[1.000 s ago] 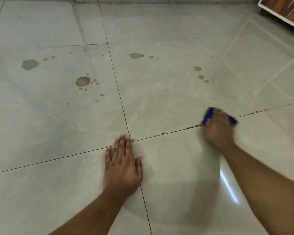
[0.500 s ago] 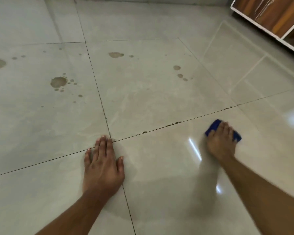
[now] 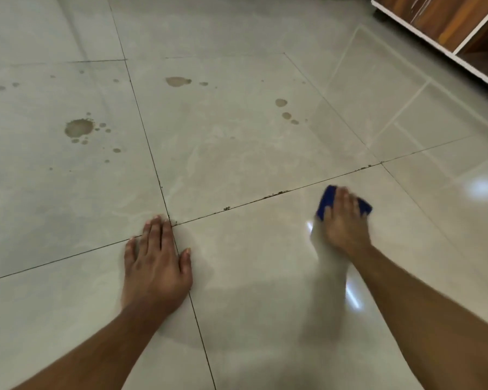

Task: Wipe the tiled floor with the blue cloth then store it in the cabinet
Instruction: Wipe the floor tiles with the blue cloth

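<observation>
A blue cloth lies flat on the glossy tiled floor, just below a dark grout line. My right hand presses down on it, covering most of it; blue edges show at the fingertips on both sides. The hand and forearm are motion-blurred. My left hand rests flat on the floor, fingers together, over a crossing of grout lines, holding nothing. A wooden cabinet with white trim stands at the top right.
Brown stains mark the tiles farther away: a large splatter at left, a blotch in the middle, small spots to the right. Dirt specks sit along the grout line. Light glare shines on tiles at right.
My right hand with the cloth slid from the grout line to the right and nearer me, then back left. My view shifted right, showing more of the cabinet. The left hand stayed planted.
</observation>
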